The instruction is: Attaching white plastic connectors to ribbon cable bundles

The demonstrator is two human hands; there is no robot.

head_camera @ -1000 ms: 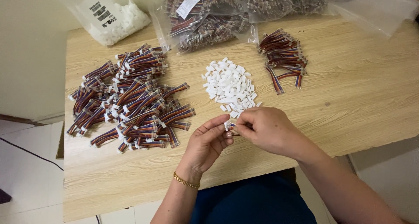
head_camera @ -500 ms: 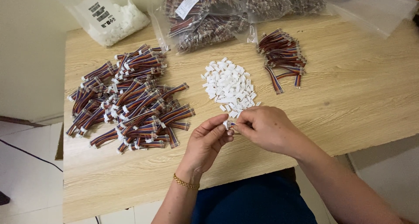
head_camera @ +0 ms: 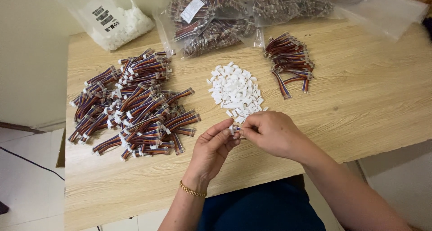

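Little is changed since the earlier frame: a small white connector (head_camera: 234, 129) is still pinched between both hands above the table's (head_camera: 369, 114) near edge. Left hand (head_camera: 211, 151) and right hand (head_camera: 270, 133) are closed narrowly on it, just below the white connector pile (head_camera: 235, 91).

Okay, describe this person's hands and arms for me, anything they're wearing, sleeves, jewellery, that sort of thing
Both forearms are bare, with no sleeves in view and no gloves. The left hand has a thin gold-coloured chain bracelet at the wrist. The right hand shows no bracelet or watch. No rings can be made out on the fingers of either hand. No markings show on the arms.
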